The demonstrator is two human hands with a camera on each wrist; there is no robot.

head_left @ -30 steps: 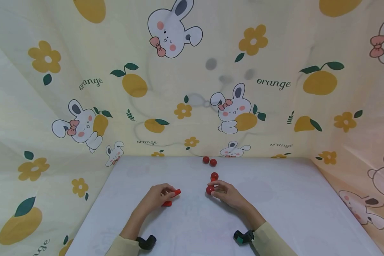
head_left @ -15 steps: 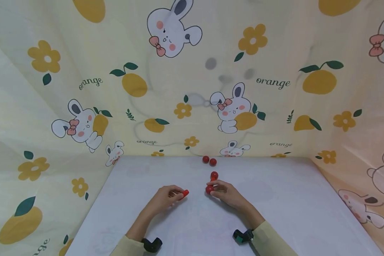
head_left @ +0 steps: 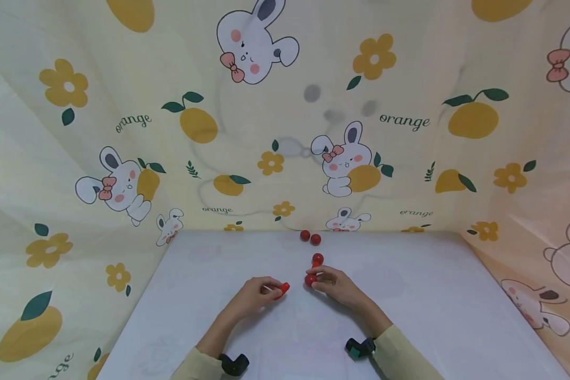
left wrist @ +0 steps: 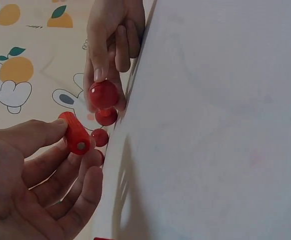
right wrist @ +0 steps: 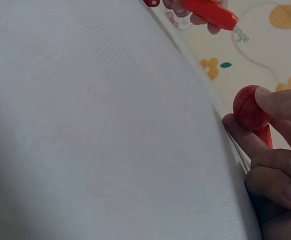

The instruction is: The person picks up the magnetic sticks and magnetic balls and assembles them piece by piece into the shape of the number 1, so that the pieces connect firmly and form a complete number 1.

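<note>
Between thumb and fingers my left hand (head_left: 257, 294) pinches a short red rod (left wrist: 76, 134). A small round metal disc shows on the rod's end in the left wrist view. My right hand (head_left: 340, 289) pinches a glossy red ball (right wrist: 250, 107) with thumb and fingers. From that ball a red rod (right wrist: 264, 134) runs away from me to a second red ball (head_left: 317, 259), forming one joined piece, partly hidden by the fingers. The left rod is a small gap to the left of the right hand's ball in the head view. Both hands are over the white table (head_left: 285, 338).
Two more red balls, a left one (head_left: 305, 235) and a right one (head_left: 315, 239), lie at the table's back edge. A red piece (left wrist: 103, 238) peeks in at the bottom of the left wrist view. A printed curtain (head_left: 266, 132) rises behind the table and at its sides.
My left hand has moved to the right with the rod, closer to the right hand. A second red piece seen under it earlier no longer shows in the head view. My right hand stays put.
</note>
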